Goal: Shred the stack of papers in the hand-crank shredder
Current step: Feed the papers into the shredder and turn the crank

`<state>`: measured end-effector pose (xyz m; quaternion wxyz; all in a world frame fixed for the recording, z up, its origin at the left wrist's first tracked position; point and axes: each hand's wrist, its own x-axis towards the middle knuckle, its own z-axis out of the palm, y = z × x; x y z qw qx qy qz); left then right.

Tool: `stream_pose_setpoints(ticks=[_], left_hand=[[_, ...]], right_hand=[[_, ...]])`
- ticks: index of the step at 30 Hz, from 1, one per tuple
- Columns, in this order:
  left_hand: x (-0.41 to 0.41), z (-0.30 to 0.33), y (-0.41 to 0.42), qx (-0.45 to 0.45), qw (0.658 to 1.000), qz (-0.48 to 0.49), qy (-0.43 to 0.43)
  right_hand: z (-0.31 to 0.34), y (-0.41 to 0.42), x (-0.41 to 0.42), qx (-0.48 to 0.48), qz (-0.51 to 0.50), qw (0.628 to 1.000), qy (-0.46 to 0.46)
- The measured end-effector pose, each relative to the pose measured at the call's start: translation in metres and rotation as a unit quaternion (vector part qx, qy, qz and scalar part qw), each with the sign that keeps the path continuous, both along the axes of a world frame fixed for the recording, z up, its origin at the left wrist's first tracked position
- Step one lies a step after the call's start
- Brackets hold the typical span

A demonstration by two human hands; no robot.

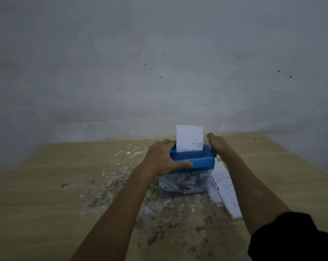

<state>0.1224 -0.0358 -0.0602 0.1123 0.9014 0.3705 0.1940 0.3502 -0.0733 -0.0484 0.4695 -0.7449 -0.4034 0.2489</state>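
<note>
grey wall behind a stained table (46, 185); spare papers (223, 187) beside the shredder (193, 159); left hand (163, 157) clamps its lid, right hand (215, 143) curls around the crank.

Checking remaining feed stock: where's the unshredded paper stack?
Head view, right of centre: the paper stack lies on the table, beside the shredder's clear bin, under the right forearm.

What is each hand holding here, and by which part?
Left hand grips the shredder by its blue top. Right hand is at the crank side; its grip is hidden.
</note>
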Motion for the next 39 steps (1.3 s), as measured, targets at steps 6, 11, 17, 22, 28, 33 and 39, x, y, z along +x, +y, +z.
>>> stream_pose_setpoints(ticks=[6, 11, 17, 22, 28, 33, 39], left_hand=[[0.001, -0.003, 0.001, -0.012, 1.0, 0.012, -0.013], [0.003, -0.001, -0.003, -0.007, 1.0, 0.02, -0.011], [0.004, 0.002, -0.005, 0.001, 0.999, 0.032, 0.003], [0.004, 0.005, -0.004, -0.008, 0.999, 0.03, 0.016], [0.004, 0.009, -0.005, -0.014, 0.999, 0.024, 0.036], [0.003, 0.01, -0.002, -0.007, 0.999, 0.008, 0.05], [0.003, 0.006, 0.003, -0.008, 0.999, -0.008, 0.044]], right_hand=[[-0.043, 0.003, 0.013, -0.11, 0.039, 0.993, -0.022], [-0.063, -0.029, 0.009, -0.123, 0.026, 0.984, -0.125], [-0.075, -0.06, 0.005, -0.106, 0.055, 0.972, -0.2], [-0.076, -0.091, -0.003, -0.03, 0.013, 0.989, -0.142], [-0.056, -0.104, -0.019, 0.111, -0.008, 0.994, 0.009], [-0.024, -0.087, -0.022, 0.187, -0.066, 0.977, 0.082], [-0.004, -0.066, -0.016, 0.23, -0.079, 0.969, 0.045]])
